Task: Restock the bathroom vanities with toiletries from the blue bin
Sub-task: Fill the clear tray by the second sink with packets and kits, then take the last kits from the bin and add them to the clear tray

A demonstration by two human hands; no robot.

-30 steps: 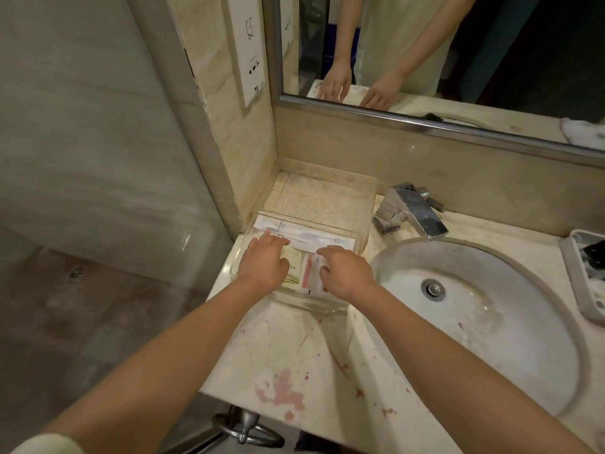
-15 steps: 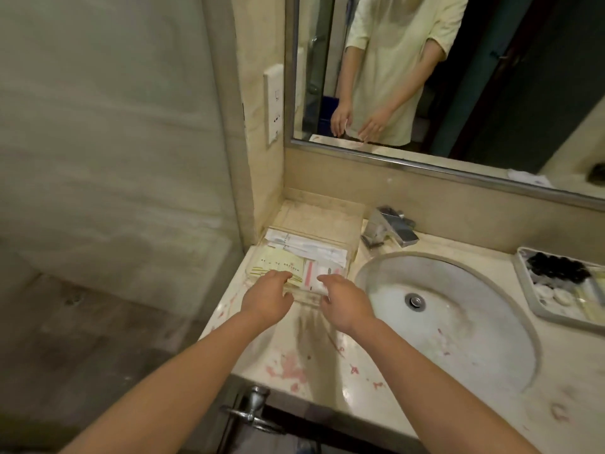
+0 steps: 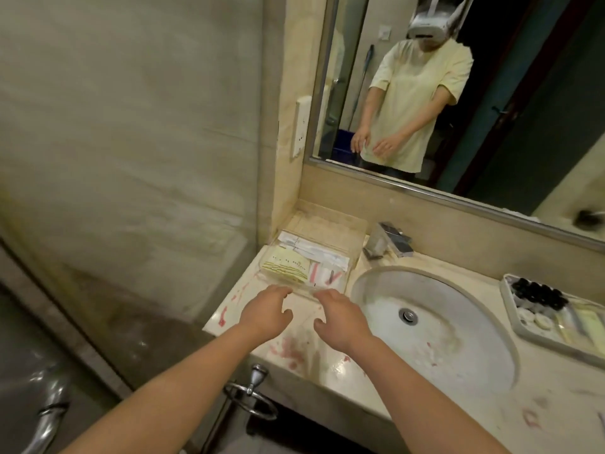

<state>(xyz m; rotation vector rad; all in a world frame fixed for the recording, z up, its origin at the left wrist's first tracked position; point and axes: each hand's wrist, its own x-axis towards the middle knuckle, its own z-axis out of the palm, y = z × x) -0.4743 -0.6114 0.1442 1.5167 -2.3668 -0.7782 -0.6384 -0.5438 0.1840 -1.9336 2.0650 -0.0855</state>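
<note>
A clear plastic tray sits in the vanity's back left corner. In it lie a yellow packet, a pink-and-white packet and long white sachets. My left hand hovers over the counter just in front of the tray, fingers relaxed and holding nothing. My right hand hangs beside it, also loose and holding nothing. Neither hand touches the tray. The blue bin shows only in the mirror, behind the person.
The oval sink with its chrome faucet lies right of the tray. A grey amenity tray with dark caps and small items stands at the far right. Red stains mark the counter. A chrome towel ring hangs below the counter edge.
Both hands have drawn back out of the clear tray toward me, leaving the packets lying in it. The view has pulled back and risen, showing more of the mirror.
</note>
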